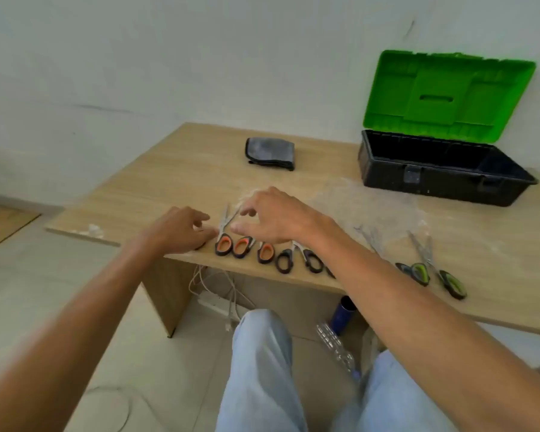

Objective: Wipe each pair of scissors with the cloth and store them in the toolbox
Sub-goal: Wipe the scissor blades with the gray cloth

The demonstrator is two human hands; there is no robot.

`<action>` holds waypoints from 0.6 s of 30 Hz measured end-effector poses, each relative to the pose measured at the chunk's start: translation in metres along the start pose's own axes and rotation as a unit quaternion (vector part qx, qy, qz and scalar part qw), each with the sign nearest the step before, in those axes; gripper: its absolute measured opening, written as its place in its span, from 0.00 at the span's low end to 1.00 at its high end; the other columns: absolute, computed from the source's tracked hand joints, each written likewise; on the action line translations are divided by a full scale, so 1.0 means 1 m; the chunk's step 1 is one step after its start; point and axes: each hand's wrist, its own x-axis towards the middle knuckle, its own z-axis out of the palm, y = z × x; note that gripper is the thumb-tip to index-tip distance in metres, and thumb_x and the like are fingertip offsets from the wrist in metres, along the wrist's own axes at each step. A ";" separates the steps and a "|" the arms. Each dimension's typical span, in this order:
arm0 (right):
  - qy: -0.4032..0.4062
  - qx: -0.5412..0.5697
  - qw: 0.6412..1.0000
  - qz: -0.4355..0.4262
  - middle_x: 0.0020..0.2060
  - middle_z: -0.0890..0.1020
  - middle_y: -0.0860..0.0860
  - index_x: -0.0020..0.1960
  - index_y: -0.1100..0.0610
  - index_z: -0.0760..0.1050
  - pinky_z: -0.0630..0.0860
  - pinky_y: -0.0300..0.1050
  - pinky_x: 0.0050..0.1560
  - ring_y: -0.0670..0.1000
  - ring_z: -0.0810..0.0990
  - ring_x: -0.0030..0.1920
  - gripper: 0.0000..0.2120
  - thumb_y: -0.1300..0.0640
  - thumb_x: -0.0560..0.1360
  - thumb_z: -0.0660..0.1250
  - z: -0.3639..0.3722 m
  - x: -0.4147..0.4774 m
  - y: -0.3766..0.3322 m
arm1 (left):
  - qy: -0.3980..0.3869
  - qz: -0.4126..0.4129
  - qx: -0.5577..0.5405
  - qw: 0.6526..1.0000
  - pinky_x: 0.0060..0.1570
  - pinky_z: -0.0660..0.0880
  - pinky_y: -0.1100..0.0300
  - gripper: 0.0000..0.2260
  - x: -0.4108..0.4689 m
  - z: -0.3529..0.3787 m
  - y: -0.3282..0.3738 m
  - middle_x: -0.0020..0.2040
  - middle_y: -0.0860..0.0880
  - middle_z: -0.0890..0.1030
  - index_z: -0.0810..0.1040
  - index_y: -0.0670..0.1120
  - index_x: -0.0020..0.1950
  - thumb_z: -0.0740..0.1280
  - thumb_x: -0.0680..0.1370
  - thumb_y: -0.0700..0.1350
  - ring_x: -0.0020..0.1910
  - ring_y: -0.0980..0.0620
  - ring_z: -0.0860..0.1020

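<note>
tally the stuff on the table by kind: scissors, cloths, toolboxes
scissors: at least 5, the right forearm covers some
grey cloth: 1
open toolbox: 1
total: at least 7

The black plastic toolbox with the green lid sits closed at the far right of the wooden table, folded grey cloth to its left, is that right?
No: the head view shows the black plastic toolbox open, its green lid raised. It does sit at the far right of the wooden table, folded grey cloth to its left.
</note>
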 end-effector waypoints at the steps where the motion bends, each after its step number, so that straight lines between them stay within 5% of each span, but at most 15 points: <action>1: -0.010 -0.004 1.000 0.007 0.64 0.83 0.55 0.68 0.56 0.81 0.79 0.55 0.63 0.56 0.79 0.66 0.28 0.36 0.79 0.66 0.006 0.004 -0.003 | 0.002 -0.005 -0.004 1.000 0.62 0.72 0.53 0.26 -0.003 0.002 -0.003 0.66 0.46 0.79 0.75 0.46 0.70 0.67 0.77 0.59 0.64 0.46 0.77; 5: -0.024 -0.025 0.998 0.045 0.57 0.85 0.55 0.54 0.58 0.85 0.81 0.56 0.58 0.57 0.78 0.63 0.24 0.37 0.77 0.69 0.031 0.014 -0.013 | 0.043 0.007 0.004 0.999 0.55 0.74 0.53 0.20 -0.008 0.014 -0.008 0.59 0.43 0.78 0.80 0.45 0.65 0.71 0.75 0.53 0.56 0.44 0.77; 14: 0.047 0.012 0.994 0.096 0.42 0.84 0.55 0.45 0.59 0.84 0.78 0.54 0.58 0.60 0.79 0.56 0.12 0.49 0.74 0.73 0.051 0.027 -0.028 | 0.093 -0.025 -0.068 0.993 0.44 0.70 0.59 0.09 0.003 0.019 -0.012 0.49 0.47 0.80 0.80 0.44 0.53 0.70 0.75 0.44 0.46 0.50 0.76; 16: 0.075 0.047 0.990 0.114 0.35 0.84 0.52 0.40 0.59 0.85 0.82 0.53 0.50 0.58 0.84 0.46 0.11 0.51 0.73 0.73 0.051 0.030 -0.026 | 0.083 -0.053 -0.158 0.982 0.42 0.75 0.57 0.09 0.006 0.013 -0.015 0.48 0.46 0.82 0.79 0.44 0.54 0.72 0.75 0.44 0.45 0.49 0.80; 18: 0.106 0.121 0.977 0.138 0.32 0.86 0.51 0.36 0.58 0.85 0.84 0.50 0.41 0.54 0.86 0.37 0.11 0.53 0.73 0.74 0.046 0.034 -0.020 | 0.077 -0.099 -0.356 0.926 0.41 0.77 0.58 0.10 0.006 0.004 -0.017 0.48 0.44 0.83 0.80 0.44 0.55 0.73 0.76 0.43 0.44 0.49 0.82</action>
